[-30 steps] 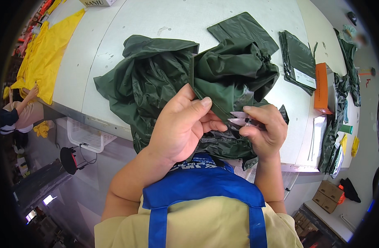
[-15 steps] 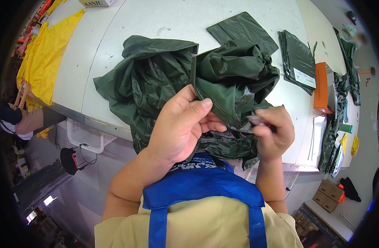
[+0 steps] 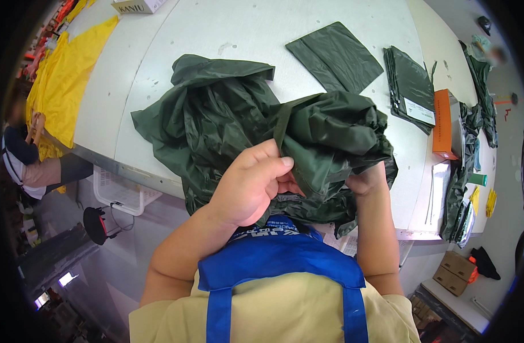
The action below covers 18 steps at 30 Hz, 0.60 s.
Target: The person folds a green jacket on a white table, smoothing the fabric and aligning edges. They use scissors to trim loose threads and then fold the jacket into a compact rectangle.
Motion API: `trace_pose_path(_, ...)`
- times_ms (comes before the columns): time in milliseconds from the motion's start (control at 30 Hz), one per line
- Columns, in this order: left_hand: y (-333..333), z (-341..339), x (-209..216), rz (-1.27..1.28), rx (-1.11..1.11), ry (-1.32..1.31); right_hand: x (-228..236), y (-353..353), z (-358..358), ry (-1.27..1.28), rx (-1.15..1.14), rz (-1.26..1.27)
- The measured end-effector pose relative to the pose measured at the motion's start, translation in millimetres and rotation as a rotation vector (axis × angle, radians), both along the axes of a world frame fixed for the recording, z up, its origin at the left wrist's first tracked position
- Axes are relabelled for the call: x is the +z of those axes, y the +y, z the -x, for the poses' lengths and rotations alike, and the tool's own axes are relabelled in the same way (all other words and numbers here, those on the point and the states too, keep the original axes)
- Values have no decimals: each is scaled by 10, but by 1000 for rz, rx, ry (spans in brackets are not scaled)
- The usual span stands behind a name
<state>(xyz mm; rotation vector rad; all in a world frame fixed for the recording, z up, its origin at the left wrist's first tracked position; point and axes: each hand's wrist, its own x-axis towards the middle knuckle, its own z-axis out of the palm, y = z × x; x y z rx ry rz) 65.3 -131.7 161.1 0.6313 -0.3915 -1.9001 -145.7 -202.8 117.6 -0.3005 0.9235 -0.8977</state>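
A shiny dark green waterproof garment (image 3: 216,114) lies bunched across the table's near edge, its kind not plain from the folds. My left hand (image 3: 253,183) pinches a hemmed edge of it between thumb and fingers. A gathered, puffed section (image 3: 336,126) of the same cloth rises to the right of that hand. My right hand (image 3: 367,178) has gone beneath this section. Its fingers are covered by the cloth, so their grip and anything in them are hidden.
A folded green piece (image 3: 336,57) lies beyond the garment on the white table (image 3: 244,34). Farther right are a stack of dark green packs (image 3: 411,86) and an orange box (image 3: 445,126). At far left, another person handles yellow cloth (image 3: 73,80). A white basket (image 3: 122,191) hangs below.
My right hand, earlier in plain view with a small dark object in its fingers, has moved under the cloth. The gathered section has shifted down and toward me; my left hand keeps its pinch.
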Motion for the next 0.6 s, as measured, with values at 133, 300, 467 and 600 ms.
trace_pose_path(133, 23, -30, 25, 18, 0, -67, 185, 71, 3, 22, -16, 112)
trace_pose_path(300, -14, 2, 144, 145, 161, -317, 485, 54, -89, 540, 398, 628)
trace_pose_path(467, -66, -223, -145, 353, 282, -1346, 428, 213, -245, 653, -147, 959)
trace_pose_path(600, -218, -290, -325, 511, 400, -1410, 356, 209, -386, 605, -290, 839)
